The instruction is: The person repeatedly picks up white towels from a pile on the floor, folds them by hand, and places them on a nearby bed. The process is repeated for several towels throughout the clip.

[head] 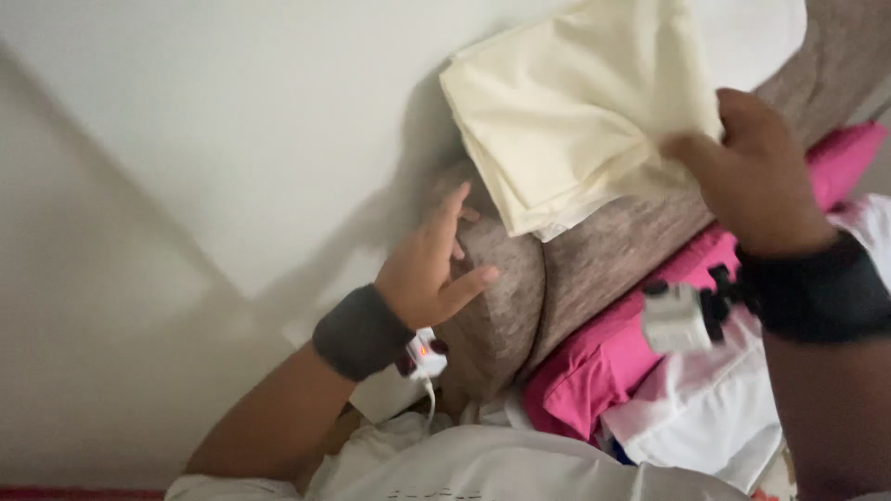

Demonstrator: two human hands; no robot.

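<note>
R hand (756, 176) pinching folded cream sheet (566, 111) at edge; soft, light, floppy. L hand (429, 269) open, flat on brown cushion (557, 269).

The brown bolster (557, 269) is the landmark, lying slanted against the pale wall (232, 121). To its left the wall face is bare and open, so there is wide room for a hand on that side. On top of the bolster's upper part, the folded cream cloth (575, 111) blocks the way, gripped at its right edge by the right hand (756, 176). The left hand (432, 264) presses on the bolster's rounded end. Directly below and right of the bolster, a pink cushion (613, 357) and white bedding (705, 417) are packed close, leaving no gap.
</note>
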